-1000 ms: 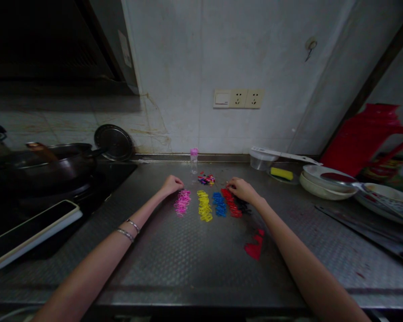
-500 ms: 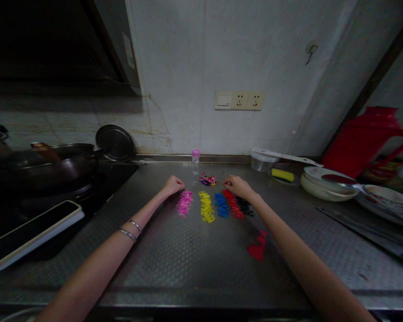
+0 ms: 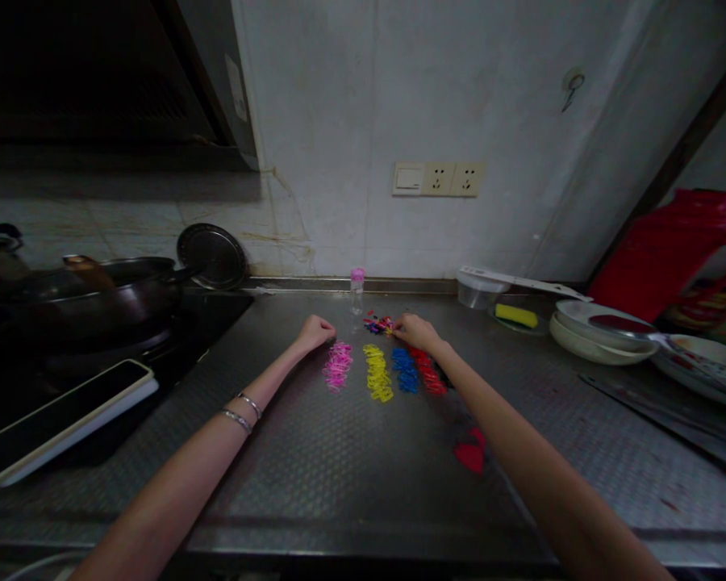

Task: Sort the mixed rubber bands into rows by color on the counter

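No readable text, labels, brands or numbers anywhere. A pale sticker [image 3: 236, 77] on the hood panel, up and left of the wall socket strip [image 3: 438, 178], is too blurred to read; sockets carry no legible marks.

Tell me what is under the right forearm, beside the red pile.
Under the right forearm, only a sliver of dark pieces shows next to the red pile. The arm covers the rest, so their number and extent cannot be seen.
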Demonstrator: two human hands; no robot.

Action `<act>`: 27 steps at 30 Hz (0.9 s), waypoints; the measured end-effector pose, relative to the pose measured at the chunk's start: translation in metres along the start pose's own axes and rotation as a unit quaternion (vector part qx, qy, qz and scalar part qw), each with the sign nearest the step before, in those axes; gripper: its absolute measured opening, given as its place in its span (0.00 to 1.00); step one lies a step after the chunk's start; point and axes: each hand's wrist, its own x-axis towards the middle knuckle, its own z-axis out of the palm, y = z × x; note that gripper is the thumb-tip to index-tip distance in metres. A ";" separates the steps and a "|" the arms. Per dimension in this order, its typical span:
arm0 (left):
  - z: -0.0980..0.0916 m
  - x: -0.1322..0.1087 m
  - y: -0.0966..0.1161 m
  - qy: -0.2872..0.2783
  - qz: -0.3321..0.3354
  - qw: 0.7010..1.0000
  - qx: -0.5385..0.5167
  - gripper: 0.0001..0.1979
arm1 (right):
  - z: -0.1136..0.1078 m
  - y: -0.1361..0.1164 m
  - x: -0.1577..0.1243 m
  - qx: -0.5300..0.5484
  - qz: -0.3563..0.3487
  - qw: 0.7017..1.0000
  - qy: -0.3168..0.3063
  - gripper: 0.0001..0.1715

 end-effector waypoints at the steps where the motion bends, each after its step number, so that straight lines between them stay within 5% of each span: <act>1: 0.000 0.000 0.000 0.001 -0.002 1.000 -0.002 0.11 | 0.000 -0.001 0.000 -0.003 0.001 1.000 0.003 0.13; 12: 0.000 0.000 -0.001 0.002 -0.007 1.000 -0.010 0.11 | -0.006 -0.004 -0.002 -0.015 -0.005 1.000 0.012 0.13; 20: 0.002 0.003 -0.006 0.008 0.005 1.000 -0.015 0.10 | -0.028 -0.023 -0.032 0.006 -0.120 0.992 0.031 0.13; 27: 0.003 0.000 -0.003 0.005 0.010 1.000 -0.012 0.10 | -0.024 -0.039 -0.056 0.019 -0.216 0.976 0.026 0.12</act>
